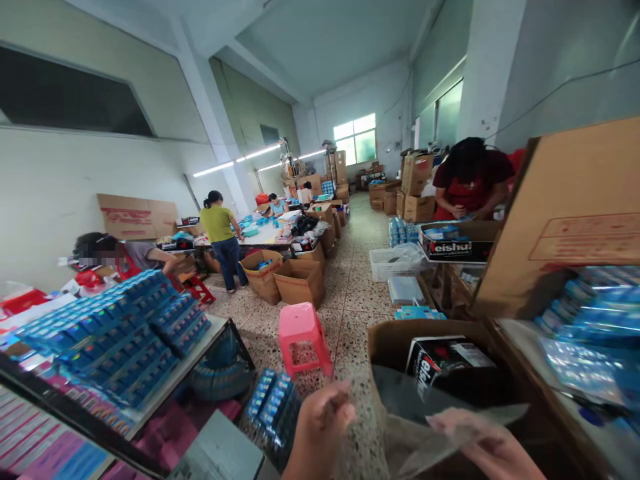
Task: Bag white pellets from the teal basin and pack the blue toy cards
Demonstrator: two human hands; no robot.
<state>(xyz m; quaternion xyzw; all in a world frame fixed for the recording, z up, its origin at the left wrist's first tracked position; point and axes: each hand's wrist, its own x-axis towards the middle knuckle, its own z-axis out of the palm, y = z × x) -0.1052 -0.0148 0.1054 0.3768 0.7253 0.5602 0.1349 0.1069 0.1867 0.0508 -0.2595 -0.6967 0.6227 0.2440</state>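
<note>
My right hand [477,437] pinches a clear plastic bag [425,450], thin and see-through, at the lower right. The bag hangs over the near side of a large open cardboard box [383,337]. Inside that box lies a black printed carton [447,353] with white and red lettering. To the left of the box, my left hand [326,417] is raised with its fingers curled together. Whether anything is between those fingers is hidden by the angle and blur. Just beside this hand, wrapped packs of small blue boxes [273,400] rest low down.
A pink plastic stool [303,330] stands on the speckled floor ahead. On the left table are stacked blue boxes [120,333]; shiny blue packs [595,320] lie at right. Several people work around tables, one at right behind a black tray carton [457,247]. Open cartons [300,280] stand farther off.
</note>
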